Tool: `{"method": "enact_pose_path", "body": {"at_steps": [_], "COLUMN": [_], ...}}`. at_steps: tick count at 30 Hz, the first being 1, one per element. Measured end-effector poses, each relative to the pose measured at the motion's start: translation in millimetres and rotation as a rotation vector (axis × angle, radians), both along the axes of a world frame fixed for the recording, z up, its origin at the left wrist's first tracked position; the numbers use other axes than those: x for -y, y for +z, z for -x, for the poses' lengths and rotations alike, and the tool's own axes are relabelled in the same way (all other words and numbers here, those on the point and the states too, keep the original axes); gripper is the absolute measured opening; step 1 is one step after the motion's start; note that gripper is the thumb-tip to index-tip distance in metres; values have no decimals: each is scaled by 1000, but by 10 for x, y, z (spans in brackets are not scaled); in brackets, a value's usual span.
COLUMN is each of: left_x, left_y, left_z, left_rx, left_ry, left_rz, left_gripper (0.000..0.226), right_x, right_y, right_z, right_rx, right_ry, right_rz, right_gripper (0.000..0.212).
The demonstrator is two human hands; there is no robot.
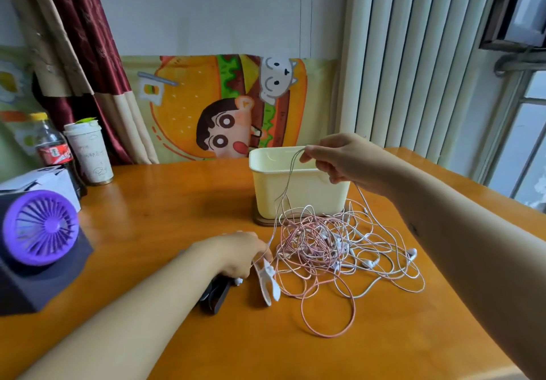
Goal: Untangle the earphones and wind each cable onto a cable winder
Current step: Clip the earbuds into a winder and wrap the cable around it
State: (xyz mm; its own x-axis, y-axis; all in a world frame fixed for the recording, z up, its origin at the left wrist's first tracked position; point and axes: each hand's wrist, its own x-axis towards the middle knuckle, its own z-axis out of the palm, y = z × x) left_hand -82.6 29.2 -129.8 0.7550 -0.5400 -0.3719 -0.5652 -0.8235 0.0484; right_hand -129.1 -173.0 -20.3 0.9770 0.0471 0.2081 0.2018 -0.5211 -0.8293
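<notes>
A tangle of pink and white earphone cables [322,246] lies on the wooden table [177,208], with white earbuds [370,263] at its right side. My right hand [339,158] is raised above the pile and pinches a loop of cable, which hangs down into the tangle. My left hand [239,254] is low on the table and pinches a cable end beside a white cable winder [267,280]. A black winder [215,291] lies partly under that hand.
A pale yellow bin [298,193] stands on a dark base just behind the tangle. At the left are a purple fan [41,227] on a dark block, a white box, a cola bottle [54,149] and a paper cup [90,153].
</notes>
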Motion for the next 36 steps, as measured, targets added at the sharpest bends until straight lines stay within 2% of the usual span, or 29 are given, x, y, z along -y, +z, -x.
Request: {"method": "enact_pose_path", "body": {"at_steps": [3,9,20,26,31,36], "left_x": [35,34,-190,-222,-169,-89], "left_y": [-77,-104,791,1030,961,892], "left_z": [14,-20,-171,-229,-180,-143], "left_rx": [62,98,-65,-33,-389,-576], "left_ry": [-13,-35,92,65,207,241], "left_rz": [-18,45,397,500,883,1139], "left_gripper": [61,25,20,22,26,25], "right_x": [-48,-63,-38,-23,21,47], "right_y": [6,-2,321,471,515,541], "right_z": [15,35,-46,-51,-33,-23], "right_rx": [8,6,190,218,229,236], "right_ry": [13,20,-110,-111,-119,-136], "right_rz": [6,49,15,14,2,7], "right_gripper": [25,24,23,23,22,22]}}
